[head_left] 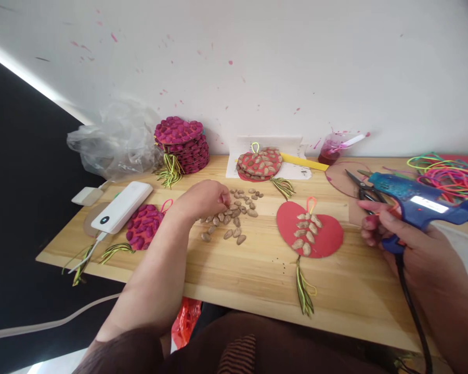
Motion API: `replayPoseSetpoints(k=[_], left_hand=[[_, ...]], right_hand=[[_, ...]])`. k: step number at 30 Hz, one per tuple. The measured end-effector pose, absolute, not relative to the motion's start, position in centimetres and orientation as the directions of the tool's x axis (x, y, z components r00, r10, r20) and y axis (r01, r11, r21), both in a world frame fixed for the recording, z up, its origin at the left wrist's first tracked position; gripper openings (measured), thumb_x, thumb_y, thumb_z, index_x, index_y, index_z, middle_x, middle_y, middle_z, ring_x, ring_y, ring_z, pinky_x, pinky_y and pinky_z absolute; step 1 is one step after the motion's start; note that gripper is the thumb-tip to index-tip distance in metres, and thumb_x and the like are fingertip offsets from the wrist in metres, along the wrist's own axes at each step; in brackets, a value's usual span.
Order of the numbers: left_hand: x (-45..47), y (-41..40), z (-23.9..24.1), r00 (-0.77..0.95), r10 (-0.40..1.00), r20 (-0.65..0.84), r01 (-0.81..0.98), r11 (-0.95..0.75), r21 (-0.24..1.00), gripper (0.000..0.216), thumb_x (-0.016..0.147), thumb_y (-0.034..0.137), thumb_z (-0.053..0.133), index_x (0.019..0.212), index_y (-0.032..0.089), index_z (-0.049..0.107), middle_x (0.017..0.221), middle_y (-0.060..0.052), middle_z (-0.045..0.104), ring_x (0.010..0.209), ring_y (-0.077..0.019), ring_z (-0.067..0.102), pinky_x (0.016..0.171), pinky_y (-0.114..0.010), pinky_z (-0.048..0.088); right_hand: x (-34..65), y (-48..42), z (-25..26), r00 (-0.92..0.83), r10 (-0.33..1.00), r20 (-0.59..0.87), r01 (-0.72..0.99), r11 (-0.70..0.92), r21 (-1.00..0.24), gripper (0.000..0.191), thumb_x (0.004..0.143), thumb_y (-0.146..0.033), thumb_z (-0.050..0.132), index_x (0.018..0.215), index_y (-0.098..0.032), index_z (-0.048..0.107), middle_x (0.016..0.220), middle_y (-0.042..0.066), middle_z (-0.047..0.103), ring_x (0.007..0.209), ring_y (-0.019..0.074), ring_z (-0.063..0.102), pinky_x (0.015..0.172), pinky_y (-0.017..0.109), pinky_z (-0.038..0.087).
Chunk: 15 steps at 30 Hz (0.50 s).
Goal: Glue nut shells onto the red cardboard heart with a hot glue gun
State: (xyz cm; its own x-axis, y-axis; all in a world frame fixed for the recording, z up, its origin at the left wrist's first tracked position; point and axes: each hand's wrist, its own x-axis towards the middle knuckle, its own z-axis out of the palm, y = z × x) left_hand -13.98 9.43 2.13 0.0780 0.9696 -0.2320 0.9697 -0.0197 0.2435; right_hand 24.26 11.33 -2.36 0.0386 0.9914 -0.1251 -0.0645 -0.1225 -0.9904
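Your red card (329, 236), rounded with a notch at the top, lies on the wooden surface (242, 275). About nine peanuts sit on it in a roughly paired column, its long axis running from the loop (308, 205) at the card's far edge to the tassel (303, 291) at its near edge. The loose peanuts (236, 222) lie left of the red card, right at your left hand (208, 197), which is much the nearer one; they point in mixed directions. Its fingers bend down close together among them; whether they pinch a peanut, you cannot tell from here. Your right hand (417, 254), right of the red card, is clamped around a glue gun (398, 192), nozzle pointing left and away.

Counted: one red card, one glue gun, roughly thirty loose peanuts, some possibly hidden. Beyond the red card and leftward: one pile of peanut-covered red discs (261, 163), then one stack of purple discs (183, 143), perhaps five or six, beside one plastic bag (117, 140). Far left of the red card: one separate purple disc (144, 228), one white power bank (130, 202). Beyond and rightward: one cup (328, 155) of red liquid, one tangle of coloured cords (437, 171).
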Motion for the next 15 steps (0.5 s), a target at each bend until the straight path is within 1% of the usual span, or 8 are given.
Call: replayPoseSetpoints(k=[3, 5, 8, 11, 13, 15], left_hand=[[-14.0, 9.3, 2.4, 0.094, 0.968, -0.233, 0.966, -0.032, 0.256, 0.02, 0.073, 0.015, 0.063, 0.083, 0.023, 0.077, 0.079, 0.0, 0.076, 0.073, -0.0177, 0.066, 0.064, -0.026, 0.043], [-14.3, 9.3, 2.5, 0.079, 0.975, -0.206, 0.955, -0.014, 0.296, 0.017, 0.074, 0.017, 0.064, 0.083, 0.022, 0.077, 0.077, 0.0, 0.076, 0.07, -0.0167, 0.066, 0.063, -0.025, 0.043], [-15.0, 9.6, 2.2, -0.032, 0.996, -0.082, 0.941, 0.058, 0.333, 0.014, 0.075, 0.019, 0.064, 0.083, 0.021, 0.076, 0.078, 0.0, 0.077, 0.069, -0.0161, 0.067, 0.064, -0.025, 0.045], [-15.5, 10.3, 1.5, -0.158, 0.987, 0.036, 0.955, 0.144, 0.261, 0.014, 0.076, 0.017, 0.063, 0.081, 0.019, 0.076, 0.08, -0.003, 0.077, 0.072, -0.0185, 0.068, 0.066, -0.027, 0.046], [-15.5, 10.8, 1.0, -0.197, 0.978, 0.065, 0.96, 0.179, 0.215, 0.016, 0.077, 0.016, 0.062, 0.083, 0.018, 0.077, 0.082, -0.006, 0.078, 0.075, -0.0205, 0.068, 0.069, -0.029, 0.046], [-15.3, 11.1, 0.7, -0.208, 0.975, 0.083, 0.961, 0.188, 0.201, 0.019, 0.078, 0.015, 0.06, 0.086, 0.017, 0.077, 0.085, -0.007, 0.078, 0.078, -0.0218, 0.069, 0.073, -0.03, 0.047]], right_hand=[[24.3, 11.4, -2.5, 0.031, 0.992, -0.125, -0.062, -0.123, -0.99, 0.035, 0.077, -0.04, 0.082, 0.106, -0.02, 0.079, 0.076, 0.003, 0.064, 0.063, 0.0113, 0.06, 0.051, 0.018, 0.05], [24.4, 11.5, -2.6, 0.024, 0.993, -0.119, -0.06, -0.118, -0.991, 0.037, 0.077, -0.042, 0.082, 0.107, -0.021, 0.079, 0.076, 0.002, 0.064, 0.063, 0.0115, 0.059, 0.05, 0.018, 0.049], [24.4, 11.6, -2.9, 0.018, 0.993, -0.117, -0.054, -0.116, -0.992, 0.039, 0.075, -0.044, 0.083, 0.107, -0.021, 0.079, 0.074, 0.002, 0.064, 0.062, 0.0114, 0.059, 0.049, 0.018, 0.049], [24.3, 11.7, -2.9, 0.02, 0.991, -0.131, -0.057, -0.13, -0.99, 0.042, 0.071, -0.045, 0.085, 0.105, -0.02, 0.079, 0.074, 0.002, 0.063, 0.061, 0.0112, 0.058, 0.049, 0.018, 0.049], [24.2, 11.8, -2.8, 0.03, 0.989, -0.141, -0.058, -0.139, -0.989, 0.045, 0.068, -0.047, 0.086, 0.104, -0.02, 0.079, 0.074, 0.002, 0.063, 0.061, 0.0115, 0.058, 0.047, 0.017, 0.048], [24.3, 11.8, -2.8, 0.041, 0.988, -0.149, -0.049, -0.147, -0.988, 0.047, 0.067, -0.049, 0.087, 0.104, -0.02, 0.079, 0.074, 0.002, 0.063, 0.062, 0.012, 0.058, 0.046, 0.017, 0.048]])
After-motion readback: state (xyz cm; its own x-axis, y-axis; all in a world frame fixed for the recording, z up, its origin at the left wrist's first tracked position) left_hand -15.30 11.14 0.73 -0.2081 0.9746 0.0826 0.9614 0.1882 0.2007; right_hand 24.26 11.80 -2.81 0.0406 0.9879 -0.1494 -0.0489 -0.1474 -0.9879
